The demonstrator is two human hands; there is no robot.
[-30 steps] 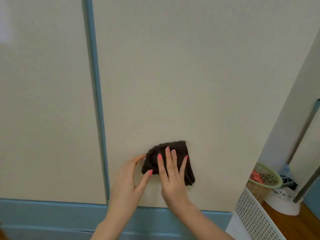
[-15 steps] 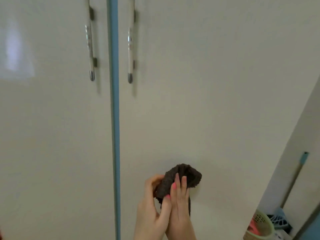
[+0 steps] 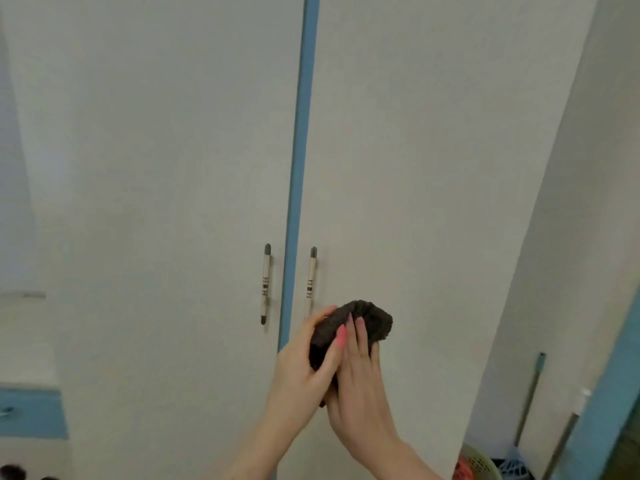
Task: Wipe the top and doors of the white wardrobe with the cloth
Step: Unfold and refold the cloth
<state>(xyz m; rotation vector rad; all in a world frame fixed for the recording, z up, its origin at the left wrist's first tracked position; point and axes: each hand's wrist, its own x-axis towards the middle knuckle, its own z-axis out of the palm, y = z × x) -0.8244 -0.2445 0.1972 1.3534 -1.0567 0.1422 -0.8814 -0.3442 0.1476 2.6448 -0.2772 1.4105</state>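
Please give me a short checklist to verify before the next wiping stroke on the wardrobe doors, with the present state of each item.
1. Cloth held: ok, left hand and right hand both grip it.
2. Cloth spread flat: not ok, it is bunched.
3. Cloth pressed against the right door: cannot tell.
4. Doors shut: ok, both flush along the blue strip.
5. Handles free of the hands: ok.

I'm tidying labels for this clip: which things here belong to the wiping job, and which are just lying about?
Job: cloth, gripped by left hand and right hand; wardrobe doors.
Lying about: mop, basket.
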